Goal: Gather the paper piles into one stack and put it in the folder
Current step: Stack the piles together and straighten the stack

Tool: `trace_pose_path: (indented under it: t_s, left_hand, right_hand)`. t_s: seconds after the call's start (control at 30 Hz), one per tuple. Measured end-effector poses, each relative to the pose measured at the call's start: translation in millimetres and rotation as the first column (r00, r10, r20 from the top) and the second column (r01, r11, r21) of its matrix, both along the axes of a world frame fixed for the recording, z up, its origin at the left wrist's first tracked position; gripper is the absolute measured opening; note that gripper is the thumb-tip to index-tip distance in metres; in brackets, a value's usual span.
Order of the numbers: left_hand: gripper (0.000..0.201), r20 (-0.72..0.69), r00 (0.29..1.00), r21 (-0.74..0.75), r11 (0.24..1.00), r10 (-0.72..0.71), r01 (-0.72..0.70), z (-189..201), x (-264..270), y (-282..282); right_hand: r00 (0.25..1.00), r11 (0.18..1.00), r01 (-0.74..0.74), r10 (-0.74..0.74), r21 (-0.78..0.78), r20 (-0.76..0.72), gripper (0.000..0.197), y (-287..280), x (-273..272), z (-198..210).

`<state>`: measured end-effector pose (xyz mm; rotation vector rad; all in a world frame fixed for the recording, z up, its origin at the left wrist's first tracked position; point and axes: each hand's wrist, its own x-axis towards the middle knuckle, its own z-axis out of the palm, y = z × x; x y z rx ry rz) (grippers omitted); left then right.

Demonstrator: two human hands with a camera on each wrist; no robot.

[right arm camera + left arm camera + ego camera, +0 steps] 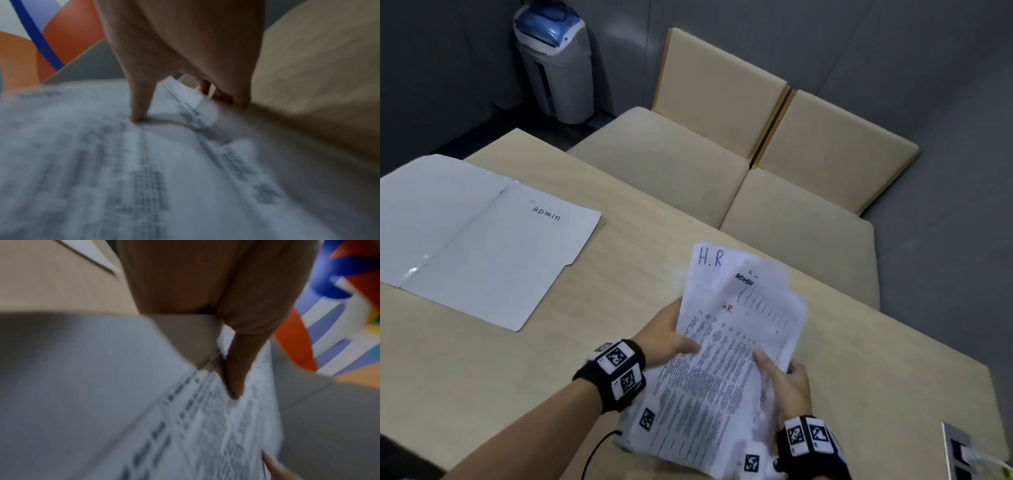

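A loose, fanned stack of printed papers (726,346), sheets marked "H.R" and "ADMIN", is held up over the table's near middle. My left hand (671,337) grips its left edge, thumb on top, fingers hidden beneath. My right hand (786,377) grips the right edge, thumb on the top sheet. In the blurred left wrist view the thumb presses the papers (205,426); the right wrist view shows a thumb on the papers (123,162) with fingers under the edge. A white folder (482,240) marked "ADMIN" lies open and flat at the table's left.
The beige table (619,260) runs under everything. Two cushioned beige chairs (722,137) stand beyond its far edge. A grey and blue bin (558,61) sits by the back wall. A socket box (962,452) is at the near right corner.
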<state>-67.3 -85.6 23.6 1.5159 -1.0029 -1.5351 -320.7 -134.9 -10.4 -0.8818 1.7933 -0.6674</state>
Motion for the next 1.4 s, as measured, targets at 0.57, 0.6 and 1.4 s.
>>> trace_pose_path:
  t_s: [0.57, 0.6, 1.4]
  left_hand:
    - [0.085, -0.188, 0.896, -0.491, 0.752, 0.401, -0.44, 97.6, 21.4, -1.1]
    - [0.086, -0.181, 0.894, -0.486, 0.754, 0.409, -0.443, 96.0, 20.8, -0.8]
    - [0.054, -0.063, 0.903, -0.242, 0.872, 0.424, -0.426, 55.9, 16.8, -31.7]
  right_hand:
    - [0.891, 0.792, -0.133, 0.36, -0.596, 0.279, 0.054, 7.9, 36.9, 116.7]
    - [0.887, 0.803, -0.163, 0.374, -0.574, 0.271, 0.058, 7.1, 37.2, 109.5]
    - [0.855, 0.689, -0.233, 0.481, -0.687, 0.192, 0.03, -33.1, 32.3, 169.2]
